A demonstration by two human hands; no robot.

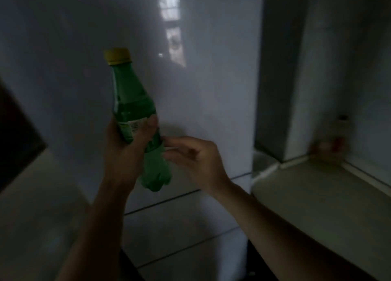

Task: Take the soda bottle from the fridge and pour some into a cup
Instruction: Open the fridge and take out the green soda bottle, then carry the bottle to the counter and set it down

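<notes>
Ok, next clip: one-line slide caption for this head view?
Left hand grips a green plastic soda bottle with a yellow cap before the glossy white fridge door, right hand open beside it.

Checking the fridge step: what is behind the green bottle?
Behind the green bottle, gripped by the left hand, stands the closed white fridge door. The door covers the fridge's inside.

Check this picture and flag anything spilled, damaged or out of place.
Nothing stands out. The left hand holds the green bottle, its yellow cap on, leaning slightly, with no spill visible. The fridge doors are shut. The picture is dim.
</notes>
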